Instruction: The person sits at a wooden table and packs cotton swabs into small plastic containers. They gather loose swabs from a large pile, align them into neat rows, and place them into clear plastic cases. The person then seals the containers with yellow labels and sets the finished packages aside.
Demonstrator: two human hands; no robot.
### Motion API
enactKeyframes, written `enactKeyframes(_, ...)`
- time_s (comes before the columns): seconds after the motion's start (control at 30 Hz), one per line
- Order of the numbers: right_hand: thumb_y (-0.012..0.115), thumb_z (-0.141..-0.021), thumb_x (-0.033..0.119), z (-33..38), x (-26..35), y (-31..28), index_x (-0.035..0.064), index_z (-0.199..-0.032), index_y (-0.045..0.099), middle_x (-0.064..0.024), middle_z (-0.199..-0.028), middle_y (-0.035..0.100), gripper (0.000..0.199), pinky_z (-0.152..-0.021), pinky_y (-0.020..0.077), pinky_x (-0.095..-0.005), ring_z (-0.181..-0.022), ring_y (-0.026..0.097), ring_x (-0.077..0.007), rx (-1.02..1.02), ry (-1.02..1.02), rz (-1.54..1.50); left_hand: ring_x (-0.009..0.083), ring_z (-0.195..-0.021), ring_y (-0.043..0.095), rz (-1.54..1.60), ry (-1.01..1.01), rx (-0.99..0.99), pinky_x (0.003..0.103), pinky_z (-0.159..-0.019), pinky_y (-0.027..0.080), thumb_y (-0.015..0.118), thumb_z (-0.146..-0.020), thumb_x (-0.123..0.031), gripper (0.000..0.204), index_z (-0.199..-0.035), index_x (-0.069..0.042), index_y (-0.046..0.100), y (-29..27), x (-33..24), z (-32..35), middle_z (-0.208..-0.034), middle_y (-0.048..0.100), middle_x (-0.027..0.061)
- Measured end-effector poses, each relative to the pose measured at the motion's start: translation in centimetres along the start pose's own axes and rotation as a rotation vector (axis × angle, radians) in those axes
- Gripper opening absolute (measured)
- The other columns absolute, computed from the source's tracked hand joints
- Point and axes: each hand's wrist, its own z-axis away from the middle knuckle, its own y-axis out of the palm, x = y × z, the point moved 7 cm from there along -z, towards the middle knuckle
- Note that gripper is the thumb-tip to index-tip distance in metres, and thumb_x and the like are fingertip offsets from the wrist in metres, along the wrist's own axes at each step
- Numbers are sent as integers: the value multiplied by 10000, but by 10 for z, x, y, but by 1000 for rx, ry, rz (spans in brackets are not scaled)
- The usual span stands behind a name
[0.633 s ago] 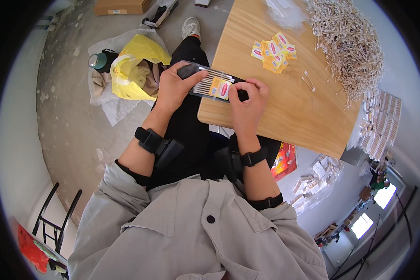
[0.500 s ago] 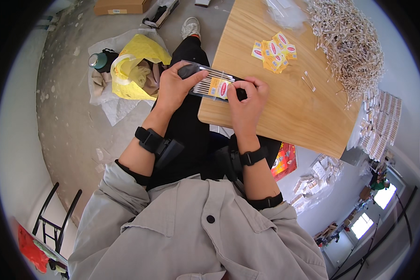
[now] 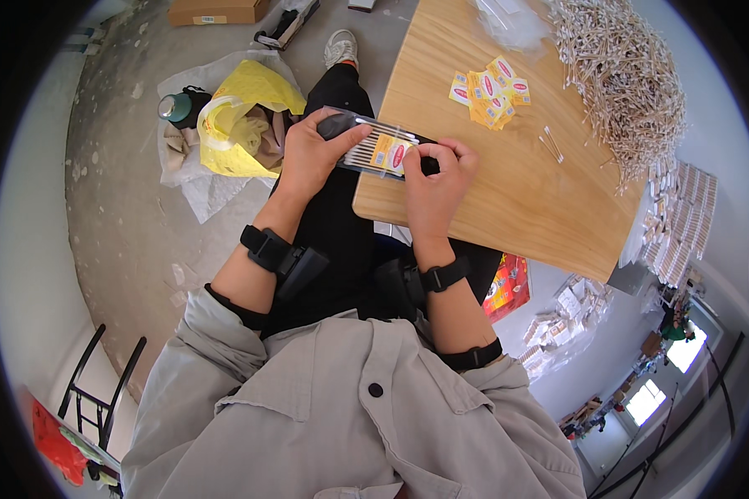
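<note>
One clear swab pouch [image 3: 368, 147] above lap [image 3: 337, 220], by desk [image 3: 495, 170] corner | left hand [image 3: 310, 160]: grip closed on it | right hand [image 3: 439, 181]: grip pinched at edge of yellow card [image 3: 389, 154] | risk: crooked push could skew card; loose hold could spill swabs [image 3: 360, 155]

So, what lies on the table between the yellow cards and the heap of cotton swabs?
In the head view, a few loose swabs lie on the wooden table between the yellow cards and the heap.

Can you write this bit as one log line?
left hand: holding clear swab packet | right hand: fingertips at its yellow card | table: card pile, swab heap
</note>
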Motion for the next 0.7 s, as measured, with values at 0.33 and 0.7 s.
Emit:
enactKeyframes(0.33,718,-822,162,4,5,1,55,-816,669,-121,-1051,513,118,-929,387,-423,-1038,483,-301,-18,-5,50,26,-689,560,-20,-6,-14,197,-629,457,789,-831,-207,232,-885,-2,692,-1,-3,2,-768,672,-11)
enactKeyframes(0.7,357,-1053,225,8,3,24,-69,-1378,347,-170,-1345,398,439,-1131,301,-391,-1318,397,-272,-9,226,-764,57,-653,534,-175,90,-144,248,-623,450,627,-958,-299,331,-920,25,681,-7,-2,1,-710,647,34)
